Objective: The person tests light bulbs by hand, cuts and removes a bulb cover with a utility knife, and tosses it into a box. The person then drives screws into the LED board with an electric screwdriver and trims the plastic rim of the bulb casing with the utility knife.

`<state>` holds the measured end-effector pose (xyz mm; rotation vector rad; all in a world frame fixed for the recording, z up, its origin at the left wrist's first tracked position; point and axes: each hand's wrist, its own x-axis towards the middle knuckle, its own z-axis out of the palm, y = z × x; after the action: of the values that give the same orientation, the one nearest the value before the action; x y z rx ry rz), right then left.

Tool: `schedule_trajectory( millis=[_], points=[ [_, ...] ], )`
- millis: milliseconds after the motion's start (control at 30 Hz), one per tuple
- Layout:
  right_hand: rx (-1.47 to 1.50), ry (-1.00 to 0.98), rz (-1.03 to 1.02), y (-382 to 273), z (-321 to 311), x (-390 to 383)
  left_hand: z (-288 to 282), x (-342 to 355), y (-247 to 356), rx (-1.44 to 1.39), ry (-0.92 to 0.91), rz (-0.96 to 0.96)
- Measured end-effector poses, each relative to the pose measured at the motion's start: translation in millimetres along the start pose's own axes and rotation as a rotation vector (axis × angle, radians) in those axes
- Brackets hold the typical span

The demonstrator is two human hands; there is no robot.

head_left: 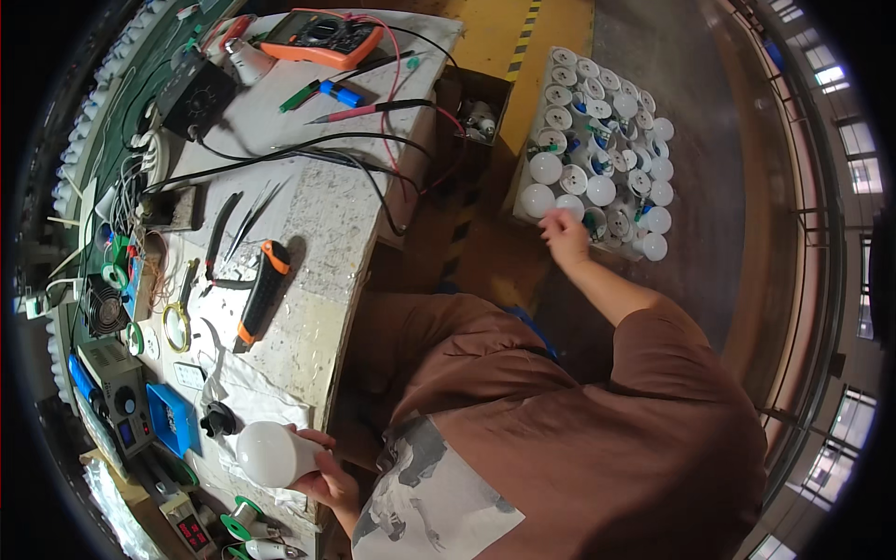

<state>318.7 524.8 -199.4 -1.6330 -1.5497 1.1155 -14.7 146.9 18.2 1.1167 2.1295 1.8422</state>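
Note:
My left hand [325, 476] grips a large white light bulb [275, 453] at the bench's near edge. A white cloth [275, 411] and a small black object [219, 418] lie beside it. My right hand [566, 235] is stretched out to the near edge of a tray of bulbs [520, 205], fingers loosely bent and apart beside a white dome [568, 206]; whether they touch it I cannot tell. The tray holds several domes and white bulb bodies [573, 179], some with blue and green parts.
The cluttered bench [331, 215] carries a multimeter [322, 39], cables, pliers [219, 243], an orange-black cutter [264, 294], a magnifier [177, 327], a blue bin [173, 420], instruments [117, 397] and solder spools [245, 518]. A box of parts [481, 117] stands below its right edge, by yellow flooring [518, 112].

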Motion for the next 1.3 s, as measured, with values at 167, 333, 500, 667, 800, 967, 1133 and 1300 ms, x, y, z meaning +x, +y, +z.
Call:
schedule_trajectory(
  millis=[167, 333, 500, 667, 800, 967, 1133, 1300],
  points=[
    [-0.522, 0.309, -0.302, 3.4, -63.4, 46.8, 30.1, -19.2, 10.8, -0.080, -0.036, -0.157],
    [-0.762, 0.436, -0.413, 22.7, -104.5, 83.7, 46.8, -33.0, 12.4, -0.045, 0.003, -0.144],
    [-0.739, 0.229, -0.228, 48.0, -105.5, 98.7, 53.2, -38.6, 20.8, -0.132, 0.007, -0.225],
    [-0.654, 0.171, -0.106, 40.6, -120.4, 113.4, 49.0, -49.0, 22.0, -0.162, 0.045, -0.232],
    [-0.457, 0.196, -0.218, -43.2, -138.1, 92.2, 48.0, -48.0, 16.3, -0.153, 0.126, -0.183],
    [0.426, -0.195, -0.340, -176.9, -93.7, 56.9, 24.7, -41.5, 2.8, -0.186, 0.131, -0.148],
    [0.977, -1.089, -0.211, -307.1, 29.4, -29.3, -4.2, -21.6, 1.6, -0.208, 0.206, -0.096],
    [0.901, -1.562, -0.079, -382.0, 165.4, -133.0, -40.9, -17.6, -4.9, -0.296, 0.382, -0.121]
  ],
)
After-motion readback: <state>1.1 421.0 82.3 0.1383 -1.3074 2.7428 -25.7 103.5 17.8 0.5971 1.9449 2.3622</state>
